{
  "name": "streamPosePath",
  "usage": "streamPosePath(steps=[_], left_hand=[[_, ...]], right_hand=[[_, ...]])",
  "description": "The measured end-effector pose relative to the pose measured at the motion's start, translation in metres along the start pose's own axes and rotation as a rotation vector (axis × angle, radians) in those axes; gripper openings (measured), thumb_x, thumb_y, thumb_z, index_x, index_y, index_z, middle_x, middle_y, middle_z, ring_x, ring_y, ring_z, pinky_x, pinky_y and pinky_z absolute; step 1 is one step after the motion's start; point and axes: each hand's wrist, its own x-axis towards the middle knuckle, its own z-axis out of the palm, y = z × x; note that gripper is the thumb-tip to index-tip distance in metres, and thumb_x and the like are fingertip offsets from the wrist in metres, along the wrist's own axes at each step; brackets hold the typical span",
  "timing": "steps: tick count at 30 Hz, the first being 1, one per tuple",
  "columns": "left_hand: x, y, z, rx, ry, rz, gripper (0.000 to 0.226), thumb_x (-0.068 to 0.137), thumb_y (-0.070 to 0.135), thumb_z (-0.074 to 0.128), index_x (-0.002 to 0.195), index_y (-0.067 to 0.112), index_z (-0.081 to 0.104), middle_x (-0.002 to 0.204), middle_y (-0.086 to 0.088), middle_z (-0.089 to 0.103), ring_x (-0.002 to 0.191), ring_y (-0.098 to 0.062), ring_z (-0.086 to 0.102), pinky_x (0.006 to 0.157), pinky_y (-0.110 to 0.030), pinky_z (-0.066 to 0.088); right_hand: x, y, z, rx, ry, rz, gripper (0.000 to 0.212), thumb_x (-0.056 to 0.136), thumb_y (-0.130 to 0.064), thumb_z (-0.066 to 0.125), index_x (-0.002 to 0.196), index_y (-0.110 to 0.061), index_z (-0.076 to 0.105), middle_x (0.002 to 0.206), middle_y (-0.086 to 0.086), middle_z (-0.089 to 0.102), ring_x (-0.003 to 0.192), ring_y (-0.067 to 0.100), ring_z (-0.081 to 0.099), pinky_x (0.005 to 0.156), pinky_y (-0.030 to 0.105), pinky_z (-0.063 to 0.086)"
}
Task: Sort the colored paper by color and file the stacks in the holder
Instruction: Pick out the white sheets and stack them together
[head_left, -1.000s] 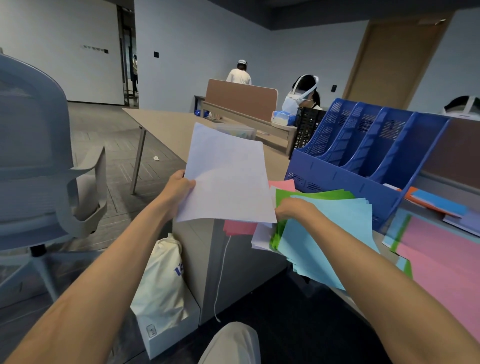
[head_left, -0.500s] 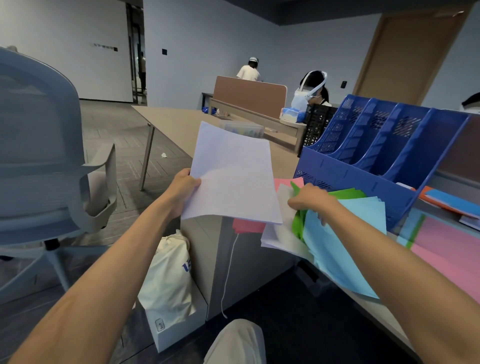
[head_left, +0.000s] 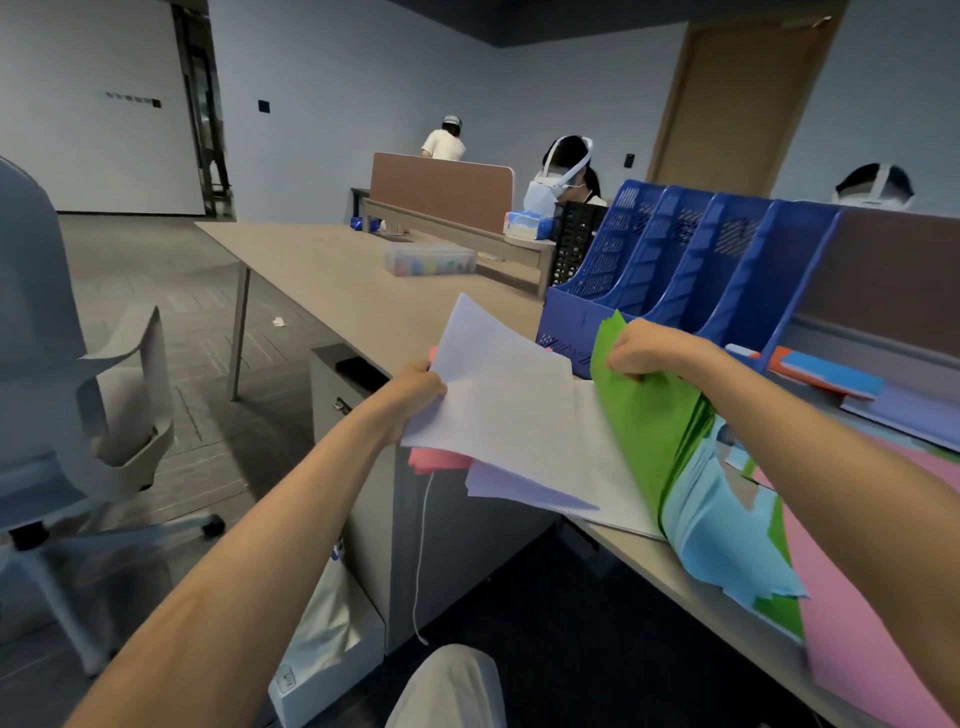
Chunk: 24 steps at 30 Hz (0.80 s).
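White sheet in left hand, past desk edge

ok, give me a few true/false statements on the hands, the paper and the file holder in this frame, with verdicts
1. The left hand holds white sheets. True.
2. The right hand pinches a pink sheet. False: its grip is on a green sheet, lifted by its top edge.
3. The blue file holder is full of sorted stacks. False: no paper shows in its slots.
4. Light blue sheets lie under the green sheet. True.
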Motion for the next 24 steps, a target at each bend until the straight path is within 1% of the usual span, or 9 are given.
streamPosePath(steps=[1, 2, 4, 6, 9, 14, 19, 21, 24], left_hand=[[0.002, 0.002, 0.01, 0.018, -0.014, -0.008, 0.024, 0.09, -0.004, 0.037, 0.105, 0.007, 0.052, 0.093, -0.013, 0.059, 0.072, -0.024, 0.057, 0.063, -0.028, 0.047], [0.006, 0.003, 0.019, 0.032, -0.026, -0.014, 0.022, 0.09, -0.003, 0.038, 0.105, 0.006, 0.052, 0.097, -0.014, 0.059, 0.074, -0.026, 0.057, 0.065, -0.029, 0.047], [0.011, 0.006, 0.036, 0.054, -0.072, -0.029, 0.021, 0.091, -0.003, 0.039, 0.106, 0.004, 0.051, 0.102, -0.016, 0.059, 0.08, -0.028, 0.059, 0.072, -0.034, 0.05], [0.014, 0.009, 0.049, 0.09, -0.111, -0.045, 0.024, 0.089, -0.001, 0.04, 0.109, 0.004, 0.052, 0.109, -0.018, 0.061, 0.092, -0.032, 0.061, 0.085, -0.041, 0.052], [0.017, 0.01, 0.063, 0.169, -0.138, -0.063, 0.034, 0.081, 0.007, 0.044, 0.114, 0.004, 0.052, 0.116, -0.02, 0.061, 0.103, -0.035, 0.062, 0.091, -0.046, 0.052], [0.016, 0.011, 0.069, 0.285, -0.172, -0.081, 0.034, 0.083, 0.01, 0.042, 0.116, 0.013, 0.049, 0.115, -0.013, 0.058, 0.106, -0.033, 0.06, 0.093, -0.048, 0.052], [0.039, -0.009, 0.061, 0.35, -0.195, -0.121, 0.04, 0.064, 0.025, 0.048, 0.104, 0.026, 0.053, 0.116, -0.014, 0.061, 0.103, -0.034, 0.063, 0.095, -0.048, 0.047], [0.053, -0.018, 0.061, 0.363, -0.208, -0.148, 0.041, 0.061, 0.026, 0.049, 0.101, 0.027, 0.055, 0.118, -0.016, 0.061, 0.102, -0.035, 0.063, 0.089, -0.044, 0.047], [0.047, -0.012, 0.062, 0.369, -0.197, -0.142, 0.04, 0.061, 0.027, 0.049, 0.101, 0.026, 0.054, 0.118, -0.016, 0.06, 0.096, -0.03, 0.06, 0.086, -0.042, 0.047]], right_hand=[[0.0, 0.004, -0.003, 0.013, 0.011, 0.009, 0.019, 0.079, 0.001, 0.045, 0.064, -0.01, 0.044, 0.077, 0.014, 0.044, 0.058, 0.02, 0.033, 0.05, 0.025, 0.023], [0.0, 0.007, -0.005, 0.024, 0.015, 0.022, 0.022, 0.079, 0.002, 0.045, 0.062, -0.011, 0.038, 0.072, 0.011, 0.039, 0.057, 0.019, 0.03, 0.049, 0.025, 0.019], [0.001, 0.012, -0.008, 0.06, 0.028, 0.015, 0.02, 0.076, 0.002, 0.045, 0.063, -0.01, 0.037, 0.069, 0.009, 0.036, 0.057, 0.02, 0.03, 0.049, 0.026, 0.018], [0.002, 0.016, -0.01, 0.072, 0.023, 0.011, 0.014, 0.074, 0.0, 0.046, 0.065, -0.01, 0.041, 0.07, 0.009, 0.039, 0.058, 0.021, 0.034, 0.049, 0.027, 0.021], [0.002, 0.019, -0.014, 0.064, 0.012, 0.001, 0.011, 0.071, 0.0, 0.045, 0.065, -0.009, 0.042, 0.071, 0.01, 0.038, 0.059, 0.021, 0.035, 0.049, 0.027, 0.021], [0.007, 0.022, -0.015, 0.05, 0.009, -0.019, 0.011, 0.066, 0.001, 0.045, 0.064, -0.009, 0.042, 0.069, 0.01, 0.036, 0.059, 0.02, 0.033, 0.05, 0.027, 0.02], [0.006, 0.023, -0.021, 0.045, 0.018, -0.025, 0.013, 0.063, 0.001, 0.044, 0.063, -0.01, 0.04, 0.068, 0.008, 0.034, 0.057, 0.019, 0.031, 0.05, 0.028, 0.02], [0.005, 0.023, -0.022, 0.045, 0.023, -0.024, 0.013, 0.063, 0.002, 0.045, 0.064, -0.01, 0.041, 0.068, 0.008, 0.034, 0.057, 0.019, 0.032, 0.049, 0.027, 0.02], [0.001, 0.021, -0.021, 0.05, 0.031, -0.018, 0.012, 0.067, 0.002, 0.045, 0.065, -0.009, 0.042, 0.069, 0.008, 0.034, 0.057, 0.019, 0.032, 0.049, 0.028, 0.02]])
